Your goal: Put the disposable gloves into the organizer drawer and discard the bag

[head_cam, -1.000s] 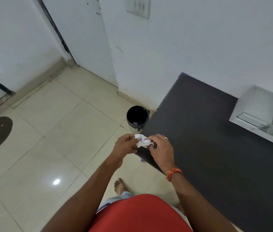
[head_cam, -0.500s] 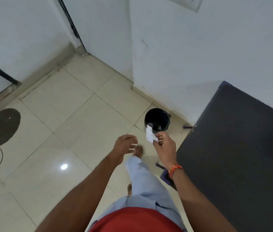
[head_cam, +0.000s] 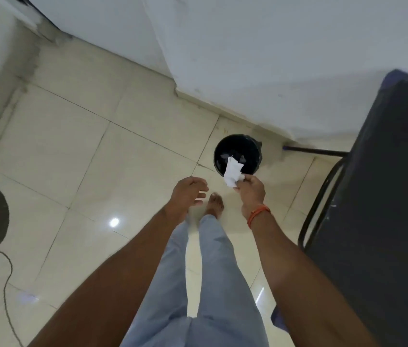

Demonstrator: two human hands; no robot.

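Stepped closer since before; black bin (head_cam: 237, 154) now just ahead on floor tiles (head_cam: 77, 146). Right hand (head_cam: 251, 187) pinching white bag (head_cam: 233, 173) by one corner, out over bin, likely to drop it in. Left hand (head_cam: 189, 194) loose, holding nothing. No writing readable anywhere.
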